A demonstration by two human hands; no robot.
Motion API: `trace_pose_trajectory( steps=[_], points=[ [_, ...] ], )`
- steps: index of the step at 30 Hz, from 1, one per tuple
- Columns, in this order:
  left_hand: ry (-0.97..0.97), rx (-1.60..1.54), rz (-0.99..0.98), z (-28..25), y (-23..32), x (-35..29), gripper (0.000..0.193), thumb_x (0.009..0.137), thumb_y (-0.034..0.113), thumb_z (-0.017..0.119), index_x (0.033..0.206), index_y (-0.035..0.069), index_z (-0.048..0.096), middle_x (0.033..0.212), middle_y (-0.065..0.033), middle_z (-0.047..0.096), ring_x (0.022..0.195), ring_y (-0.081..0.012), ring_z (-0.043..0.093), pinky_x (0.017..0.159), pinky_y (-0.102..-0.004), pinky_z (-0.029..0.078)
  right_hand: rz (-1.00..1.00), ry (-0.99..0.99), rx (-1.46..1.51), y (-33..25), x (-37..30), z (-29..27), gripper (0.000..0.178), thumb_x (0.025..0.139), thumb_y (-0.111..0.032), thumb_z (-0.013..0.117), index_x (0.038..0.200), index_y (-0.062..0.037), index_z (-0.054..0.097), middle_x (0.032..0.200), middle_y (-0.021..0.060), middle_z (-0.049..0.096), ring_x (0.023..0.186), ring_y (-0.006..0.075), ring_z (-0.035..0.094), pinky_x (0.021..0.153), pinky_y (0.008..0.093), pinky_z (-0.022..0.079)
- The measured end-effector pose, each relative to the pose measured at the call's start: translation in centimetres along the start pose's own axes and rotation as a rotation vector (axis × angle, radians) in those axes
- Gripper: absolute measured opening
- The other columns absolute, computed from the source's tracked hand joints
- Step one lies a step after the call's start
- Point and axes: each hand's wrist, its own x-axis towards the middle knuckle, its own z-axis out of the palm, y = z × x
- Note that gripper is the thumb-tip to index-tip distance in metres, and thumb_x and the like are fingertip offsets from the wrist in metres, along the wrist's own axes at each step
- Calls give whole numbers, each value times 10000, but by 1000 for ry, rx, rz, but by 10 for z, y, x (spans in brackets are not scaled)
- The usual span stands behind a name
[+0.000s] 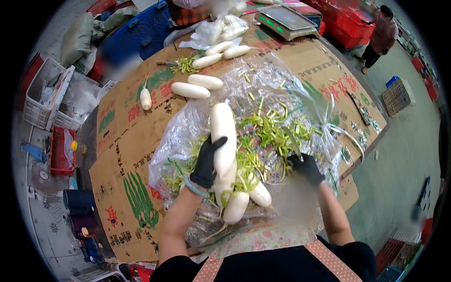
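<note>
My left hand [206, 162], in a black glove, is closed around a long white radish [222, 123] held lengthwise above the plastic sheet [171, 136]. In my right hand [306, 168], also black-gloved, is a knife [292, 139] whose blade points up and away over a heap of cut green tops [270, 134]. Below the held radish, close to my body, lie more white radishes [236, 207] with leaf stubs on them. Two trimmed radishes [190, 90] rest on the cardboard beyond the sheet. Part of the near pile is hidden by the held radish.
Cardboard [117, 164] covers the table. At the far side are more radishes [206, 61], bagged radishes [230, 28], a scale [286, 21] and a person [190, 14]. A dark tool [359, 110] lies near the right edge. Crates [40, 94] stand left; another person [379, 35] is far right.
</note>
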Motion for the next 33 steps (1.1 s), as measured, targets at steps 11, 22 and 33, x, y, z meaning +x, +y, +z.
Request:
trace_pose_trajectory(
  steps=[11,22,33],
  points=[
    [-37,309,304,25,34,32,317,874,132,514,1168,14,522,1102,-63,567,991,-148,535,833,-276,436,-241,60,10,5,-13,-15,269,810,-249,626,950,-20,632,654,19,597,527,74,524,473,216,397],
    [395,849,455,0,-88,-133,510,759,100,656,1199,-32,435,1163,-160,490,1054,-230,487,899,-347,395,-49,129,75,-33,-35,-1,284,820,-249,613,971,-9,625,715,65,631,592,114,585,543,263,458],
    [14,574,125,-13,-53,-117,564,719,128,696,1201,-21,444,1102,-96,545,982,-175,521,863,-314,418,-561,240,-454,-43,-96,5,257,794,-289,605,1006,-145,611,787,143,633,704,310,614,623,377,487]
  ],
)
